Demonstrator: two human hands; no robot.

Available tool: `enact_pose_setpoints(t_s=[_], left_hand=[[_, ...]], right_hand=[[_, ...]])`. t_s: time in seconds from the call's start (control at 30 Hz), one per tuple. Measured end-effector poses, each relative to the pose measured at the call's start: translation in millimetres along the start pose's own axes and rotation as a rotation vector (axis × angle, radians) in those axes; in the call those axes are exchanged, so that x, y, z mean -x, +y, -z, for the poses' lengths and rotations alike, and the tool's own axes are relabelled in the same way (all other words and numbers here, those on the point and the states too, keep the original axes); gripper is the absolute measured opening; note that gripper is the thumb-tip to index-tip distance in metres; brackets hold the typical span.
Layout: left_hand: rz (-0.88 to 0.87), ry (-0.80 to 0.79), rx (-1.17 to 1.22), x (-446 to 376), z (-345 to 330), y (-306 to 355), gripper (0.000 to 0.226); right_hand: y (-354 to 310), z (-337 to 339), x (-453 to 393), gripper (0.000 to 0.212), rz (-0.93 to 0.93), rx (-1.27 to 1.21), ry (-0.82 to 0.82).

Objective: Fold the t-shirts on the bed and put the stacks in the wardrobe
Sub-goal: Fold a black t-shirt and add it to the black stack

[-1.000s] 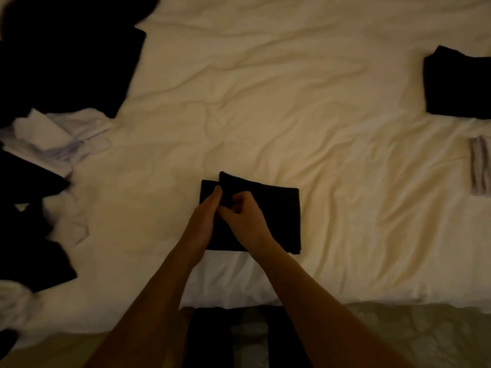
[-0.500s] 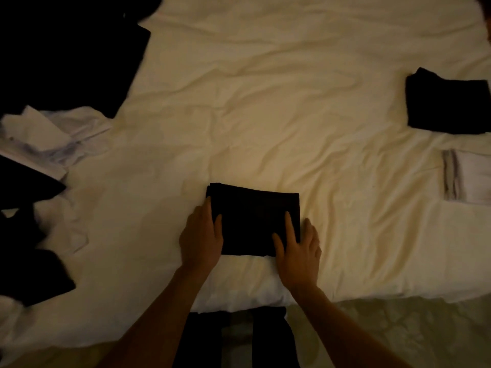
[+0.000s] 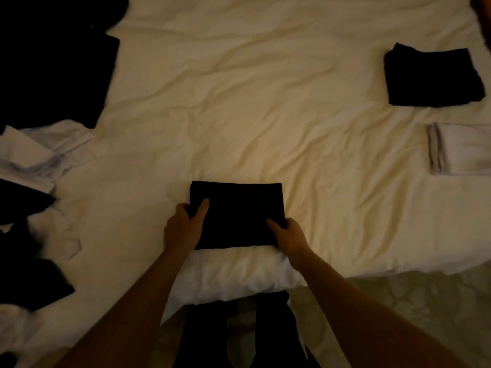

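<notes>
- Left hand [image 3: 183, 229]: curled onto the left edge of the folded black t-shirt [image 3: 237, 213], thumb laid on top, other fingers tucked at the side; clamped on the shirt.
- Right hand [image 3: 288, 237]: the shirt's near right corner is gripped, thumb on top, fingers wrapped round the edge; clamped on the shirt.
- The folded black t-shirt is held between both hands as a compact rectangle, resting on the bed [image 3: 265, 115] near its front edge.
- The bed is covered with a wrinkled cream sheet, seen all round the hands.
- Far right of the right hand, toward the back: a folded black stack [image 3: 431, 75] is laid on the bed.
- Just nearer than that, still well right of the right hand: a folded white stack [image 3: 459, 150], partly cut off by the frame edge.
- Far left of the left hand: a pile of unfolded clothes [image 3: 39, 155] is spread out, black and white pieces mixed; single items cannot be told apart in the dim light.
- Below the hands: dark trouser legs [image 3: 202, 335] and patterned floor [image 3: 385, 301] are seen past the bed edge.
</notes>
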State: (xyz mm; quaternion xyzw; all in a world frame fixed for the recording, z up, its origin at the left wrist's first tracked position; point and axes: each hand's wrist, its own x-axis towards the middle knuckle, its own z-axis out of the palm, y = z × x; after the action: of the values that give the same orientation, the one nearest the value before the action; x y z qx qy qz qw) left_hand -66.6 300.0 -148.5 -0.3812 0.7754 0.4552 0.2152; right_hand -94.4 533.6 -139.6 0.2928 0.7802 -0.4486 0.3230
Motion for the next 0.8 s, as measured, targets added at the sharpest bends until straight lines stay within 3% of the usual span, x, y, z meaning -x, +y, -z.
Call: enact_pose_setpoints(t_s=[0.1,0.17,0.3,0.43,0.57,0.8], left_hand=[[0.089,-0.216,0.267,5.8,-0.5,17.4,0.037],[0.143,-0.251,0.437,15.6,3.0,24.9,0.041],[0.098,-0.277,0.553,45.2,3.7,37.3,0.055],[0.048,-0.322,0.654,79.6,3.4,68.1,0.051],[-0.049,-0.338,0.658,116.7,-15.3,120.9,0.041],[-0.229,-0.230,0.699,164.8,-59.5,204.0,0.042]], right_hand=[[-9.5,4.1,12.4,0.033,0.040,0.045,0.007],[-19.8,12.6,22.7,0.023,0.107,0.042,0.033],[-27.1,36.9,43.3,0.006,0.140,-0.135,0.080],[-35.2,76.6,66.1,0.007,0.175,-0.304,0.029],[-42.5,132.5,86.8,0.007,0.263,-0.395,0.100],[-67.6,236.8,98.4,0.013,0.337,-0.531,0.061]])
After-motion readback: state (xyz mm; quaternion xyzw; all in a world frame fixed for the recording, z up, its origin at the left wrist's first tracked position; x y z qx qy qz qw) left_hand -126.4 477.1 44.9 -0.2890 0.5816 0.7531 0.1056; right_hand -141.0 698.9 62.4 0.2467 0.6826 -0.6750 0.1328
